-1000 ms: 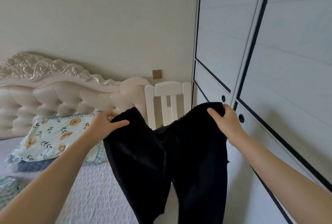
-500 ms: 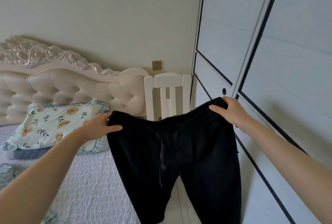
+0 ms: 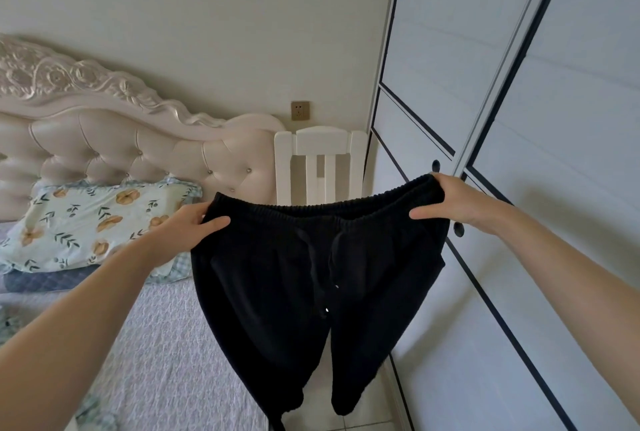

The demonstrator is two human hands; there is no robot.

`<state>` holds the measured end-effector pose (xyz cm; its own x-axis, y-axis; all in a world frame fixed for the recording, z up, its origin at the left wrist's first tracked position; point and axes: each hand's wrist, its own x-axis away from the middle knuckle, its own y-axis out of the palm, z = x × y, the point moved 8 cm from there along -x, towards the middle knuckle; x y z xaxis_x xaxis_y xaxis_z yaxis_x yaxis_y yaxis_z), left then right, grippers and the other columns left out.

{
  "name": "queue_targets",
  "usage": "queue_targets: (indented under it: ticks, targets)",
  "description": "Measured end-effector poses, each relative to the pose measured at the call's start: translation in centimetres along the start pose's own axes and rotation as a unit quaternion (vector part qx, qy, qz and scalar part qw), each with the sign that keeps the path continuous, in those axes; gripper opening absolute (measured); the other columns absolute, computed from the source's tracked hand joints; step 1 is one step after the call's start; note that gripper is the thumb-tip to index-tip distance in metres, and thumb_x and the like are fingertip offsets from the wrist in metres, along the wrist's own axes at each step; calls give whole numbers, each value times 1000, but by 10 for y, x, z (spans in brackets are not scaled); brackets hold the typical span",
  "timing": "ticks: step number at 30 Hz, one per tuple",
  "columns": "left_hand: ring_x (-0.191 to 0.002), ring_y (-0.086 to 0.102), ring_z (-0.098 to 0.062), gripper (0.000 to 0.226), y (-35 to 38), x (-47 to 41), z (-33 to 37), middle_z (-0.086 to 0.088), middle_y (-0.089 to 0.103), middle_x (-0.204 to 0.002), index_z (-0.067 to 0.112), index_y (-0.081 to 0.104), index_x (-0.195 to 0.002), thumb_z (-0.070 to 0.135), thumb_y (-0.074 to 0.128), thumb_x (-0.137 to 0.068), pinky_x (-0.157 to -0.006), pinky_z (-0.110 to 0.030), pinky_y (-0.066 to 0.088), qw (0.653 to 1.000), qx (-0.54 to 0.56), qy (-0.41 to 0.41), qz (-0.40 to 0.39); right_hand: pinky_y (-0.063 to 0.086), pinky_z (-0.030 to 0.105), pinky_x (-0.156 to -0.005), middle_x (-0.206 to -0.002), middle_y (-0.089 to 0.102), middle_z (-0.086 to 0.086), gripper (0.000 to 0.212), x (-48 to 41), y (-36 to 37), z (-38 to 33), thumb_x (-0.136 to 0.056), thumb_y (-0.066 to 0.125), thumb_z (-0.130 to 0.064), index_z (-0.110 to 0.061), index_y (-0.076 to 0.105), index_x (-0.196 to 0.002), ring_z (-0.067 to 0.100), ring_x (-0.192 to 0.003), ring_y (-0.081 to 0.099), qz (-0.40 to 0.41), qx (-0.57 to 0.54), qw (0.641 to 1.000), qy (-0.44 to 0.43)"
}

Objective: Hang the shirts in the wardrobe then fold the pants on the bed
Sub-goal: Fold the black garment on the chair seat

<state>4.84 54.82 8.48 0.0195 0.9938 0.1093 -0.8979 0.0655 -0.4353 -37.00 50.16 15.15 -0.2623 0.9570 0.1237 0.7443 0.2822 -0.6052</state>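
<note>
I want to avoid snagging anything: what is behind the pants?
A white chair stands behind the pants; only its back shows above the waistband. Its seat and legs are covered.

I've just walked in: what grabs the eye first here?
A pair of black pants held up mid-air in the centre, the left hand and right hand each gripping a corner of the waistband. Behind on the left is a tufted cream headboard with a floral pillow; pale wardrobe doors fill the right.
</note>
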Motion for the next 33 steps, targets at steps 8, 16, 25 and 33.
queue_targets:
  ticks: [8, 16, 25, 33]
  targets:
    - [-92, 69, -10, 9, -8, -45, -14, 6, 73, -96, 29, 65, -103, 28, 58, -97, -76, -22, 51, 999, -30, 0, 17, 47, 13, -59, -90, 67, -6, 18, -41, 4, 4, -83, 75, -22, -22, 65, -98, 8, -83, 63, 77, 40, 996, -26]
    - [-88, 63, -9, 7, -14, -124, -19, 6, 68, -94, 26, 63, -102, 27, 59, -97, -74, -26, 49, 992, -74, 30, 101, 46, 25, -75, -86, 66, -12, 22, -127, -13, 7, -76, 81, -25, -25, 65, -91, 5, -82, 60, 165, 53, 984, -36]
    - [-84, 65, -5, 13, -9, -252, -47, 8, 70, -92, 24, 66, -107, 27, 64, -94, -63, -13, 46, 993, -41, -26, 108, 52, 29, -80, -90, 70, -5, 29, -282, -26, 55, -71, 85, -26, -17, 70, -94, 13, -87, 65, 131, 32, 991, 7]
    - [-92, 68, -17, 19, 25, -381, -136, 5, 72, -97, 21, 69, -110, 27, 67, -92, -83, -34, 55, 985, -21, -146, 94, 51, 25, -68, -83, 71, -6, 23, -427, 17, 157, -71, 86, -27, -20, 68, -84, 11, -80, 67, 55, -3, 994, 97]
